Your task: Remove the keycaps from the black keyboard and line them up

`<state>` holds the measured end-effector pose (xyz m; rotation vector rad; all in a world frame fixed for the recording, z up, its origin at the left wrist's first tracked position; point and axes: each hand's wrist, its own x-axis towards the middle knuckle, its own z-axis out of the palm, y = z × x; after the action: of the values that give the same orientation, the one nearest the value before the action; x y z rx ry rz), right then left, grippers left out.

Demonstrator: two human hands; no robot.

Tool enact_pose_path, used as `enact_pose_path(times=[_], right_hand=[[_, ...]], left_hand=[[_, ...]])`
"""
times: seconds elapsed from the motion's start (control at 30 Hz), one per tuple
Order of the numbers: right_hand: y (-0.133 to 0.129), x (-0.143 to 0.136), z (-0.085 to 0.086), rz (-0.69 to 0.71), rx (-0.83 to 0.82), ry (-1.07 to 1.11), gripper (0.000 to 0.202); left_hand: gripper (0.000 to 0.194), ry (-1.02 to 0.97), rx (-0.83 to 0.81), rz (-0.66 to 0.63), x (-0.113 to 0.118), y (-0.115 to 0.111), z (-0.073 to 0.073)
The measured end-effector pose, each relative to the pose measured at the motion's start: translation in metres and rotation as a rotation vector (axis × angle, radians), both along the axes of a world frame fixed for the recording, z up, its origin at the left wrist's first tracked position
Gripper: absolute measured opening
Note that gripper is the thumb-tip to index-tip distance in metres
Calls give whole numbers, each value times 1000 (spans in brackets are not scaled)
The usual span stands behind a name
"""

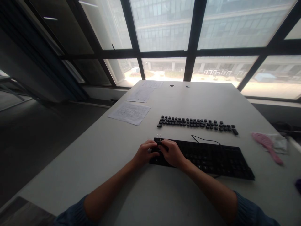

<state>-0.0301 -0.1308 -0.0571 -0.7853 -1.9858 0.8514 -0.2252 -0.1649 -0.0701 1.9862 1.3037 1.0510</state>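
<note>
A black keyboard (211,157) lies at a slant across the table. My left hand (144,153) and my right hand (173,153) meet over its left end, with fingertips pinched close together. Between them is a small black keycap (159,143). Two thin wire prongs with pale tips, apparently a keycap puller (159,137), stick up just beyond the fingers. A pale bit shows by my left thumb; the rest of the tool is hidden. Behind the keyboard, many loose black keycaps (188,122) are laid out in rows.
Several written sheets of paper (130,113) lie along the table's left side. A pink hairbrush (265,142) rests on a whitish cloth or bag (279,142) at the right. The keyboard's cable (207,140) loops behind it. Large windows (162,25) stand past the table's far edge.
</note>
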Motion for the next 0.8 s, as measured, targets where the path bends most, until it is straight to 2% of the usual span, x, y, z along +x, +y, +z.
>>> enact_pose_path(times=[0.27,0.57,0.7,0.8], right_hand=[[0,0,-3,18,19,-51,19],[-5,1,-7,78,244,-88,18],[-4,2,-9,87,228,-64,17],[-3,3,-10,76,192,-40,18]], left_hand=[[27,21,-4,-23,-3,2,-6],[8,178,49,-17,7,0,7],[4,224,63,-34,12,-2,11],[10,241,94,-40,17,-5,11]])
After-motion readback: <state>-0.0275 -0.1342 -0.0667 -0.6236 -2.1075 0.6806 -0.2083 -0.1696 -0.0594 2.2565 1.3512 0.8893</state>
